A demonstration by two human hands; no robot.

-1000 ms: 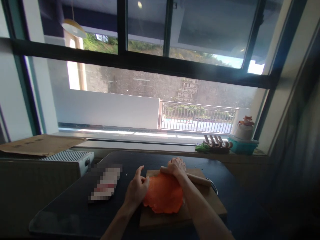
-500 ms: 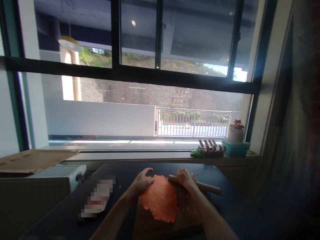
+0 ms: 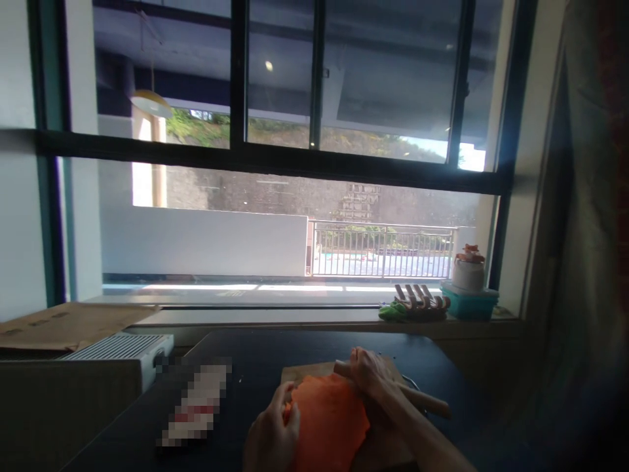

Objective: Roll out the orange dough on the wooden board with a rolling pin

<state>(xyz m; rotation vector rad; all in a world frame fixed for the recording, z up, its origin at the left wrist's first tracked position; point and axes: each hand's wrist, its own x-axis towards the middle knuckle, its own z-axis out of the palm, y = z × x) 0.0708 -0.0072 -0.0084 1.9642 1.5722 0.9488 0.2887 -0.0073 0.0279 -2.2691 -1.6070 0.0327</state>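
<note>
A flat, ragged-edged sheet of orange dough point(image 3: 327, 419) lies over a wooden board point(image 3: 393, 446) at the front of the dark table. My left hand point(image 3: 275, 429) has its thumb and fingers closed around the dough's left edge. At the upper right of the sheet, my right hand point(image 3: 366, 372) grips a wooden rolling pin point(image 3: 428, 398), which slants down to the right across the board. That hand's wrist hides the pin's middle. The lower end of the dough runs near the bottom of the view.
A blurred-out flat item point(image 3: 199, 406) lies on the dark table point(image 3: 246, 354) to the left. Beyond is a white radiator point(image 3: 152, 354) with brown cardboard point(image 3: 73, 324) on top. The windowsill holds a teal box point(image 3: 469, 303), a white jar point(image 3: 468, 275) and a dark slatted rack point(image 3: 421, 303).
My left hand has come nearer and lower, drawing the dough's left side with it and uncovering the board's far edge. My right hand stays on the rolling pin. The view has tilted up slightly.
</note>
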